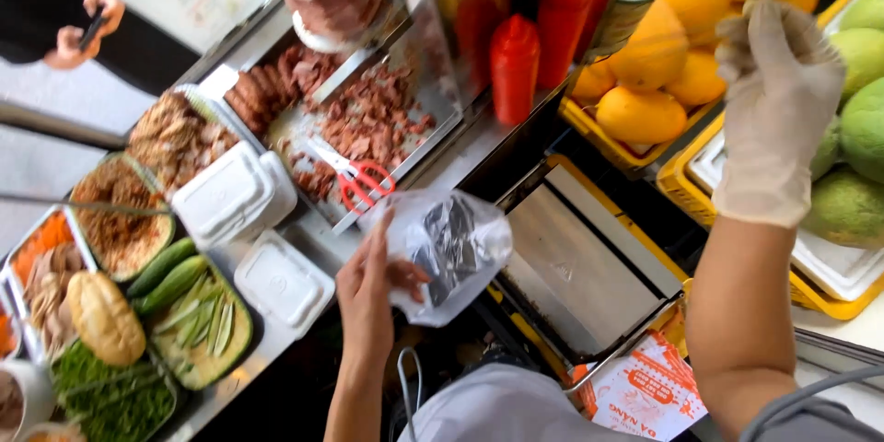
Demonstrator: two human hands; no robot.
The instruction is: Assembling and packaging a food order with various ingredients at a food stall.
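Bag point(451, 253) in left hand point(368, 299), prob. pinched; gloved right hand point(773, 101) well apart.

The thin clear plastic bag point(451, 253) is crumpled and half open, something dark inside, hanging just beside the metal tray edge.

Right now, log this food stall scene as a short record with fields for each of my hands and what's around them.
left hand: bare, holding clear plastic bag
right hand: gloved, raised, empty, beside oranges
ahead: red scissors on tray of chopped meat
left side: white foam boxes, cucumbers, bread roll
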